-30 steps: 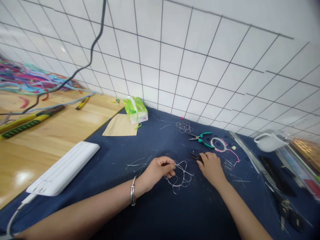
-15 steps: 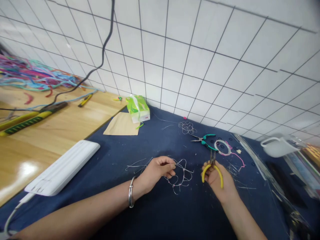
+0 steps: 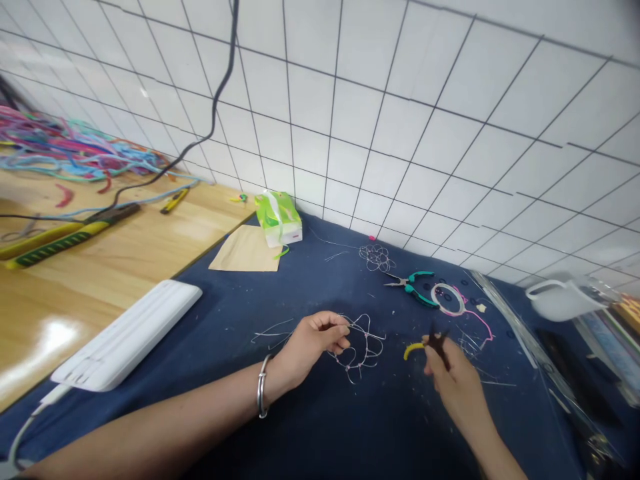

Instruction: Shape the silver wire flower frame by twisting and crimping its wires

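In the beaded wire frame [image 3: 367, 336], pinched by the left hand [image 3: 320, 340], loops [image 3: 383, 347] are formed; wire ends [image 3: 353, 382] seem untrimmed. Right of the frame, yellow-handled pliers [image 3: 437, 343] are clasped by the right hand [image 3: 454, 375].

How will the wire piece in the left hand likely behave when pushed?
The wire piece probably bends or springs, being thin, open loops. It seems light: the left hand pinches it at one edge. Its protruding ends may snag.
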{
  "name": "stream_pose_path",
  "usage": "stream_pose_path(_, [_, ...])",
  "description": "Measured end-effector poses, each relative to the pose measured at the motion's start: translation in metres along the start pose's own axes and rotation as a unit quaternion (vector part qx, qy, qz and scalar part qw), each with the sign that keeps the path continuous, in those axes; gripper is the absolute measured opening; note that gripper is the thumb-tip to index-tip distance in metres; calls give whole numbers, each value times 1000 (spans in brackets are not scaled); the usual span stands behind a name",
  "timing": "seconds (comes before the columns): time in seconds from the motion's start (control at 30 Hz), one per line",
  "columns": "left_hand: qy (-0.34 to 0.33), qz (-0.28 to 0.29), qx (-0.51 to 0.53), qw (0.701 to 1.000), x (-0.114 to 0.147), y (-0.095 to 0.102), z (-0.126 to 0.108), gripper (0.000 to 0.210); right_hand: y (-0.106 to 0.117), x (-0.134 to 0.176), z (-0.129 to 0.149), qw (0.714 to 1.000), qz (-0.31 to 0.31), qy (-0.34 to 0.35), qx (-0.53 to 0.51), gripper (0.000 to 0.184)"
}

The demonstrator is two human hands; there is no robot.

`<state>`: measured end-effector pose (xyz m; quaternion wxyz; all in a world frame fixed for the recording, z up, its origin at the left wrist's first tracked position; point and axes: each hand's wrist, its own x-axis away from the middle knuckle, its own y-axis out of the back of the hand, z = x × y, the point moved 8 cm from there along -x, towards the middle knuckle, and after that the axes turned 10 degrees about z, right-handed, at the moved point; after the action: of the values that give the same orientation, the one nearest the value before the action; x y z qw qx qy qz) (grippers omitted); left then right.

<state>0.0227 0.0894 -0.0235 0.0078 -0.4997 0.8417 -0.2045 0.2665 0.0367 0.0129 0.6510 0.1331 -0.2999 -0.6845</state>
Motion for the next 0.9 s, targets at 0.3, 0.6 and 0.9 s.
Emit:
stream_pose_path(0.3, [-40, -51, -8, 998, 0, 11, -6, 20, -62, 12, 36, 945, 93, 190, 248, 37])
stream_pose_path(0.6, [-44, -54, -7, 998, -3, 18, -8, 21, -36, 7, 18, 987, 107, 94, 74, 31])
stream_pose_path(0.9, [-24, -20, 34, 999, 0, 6, -3, 20, -42, 16, 46, 990, 68, 85, 93, 29])
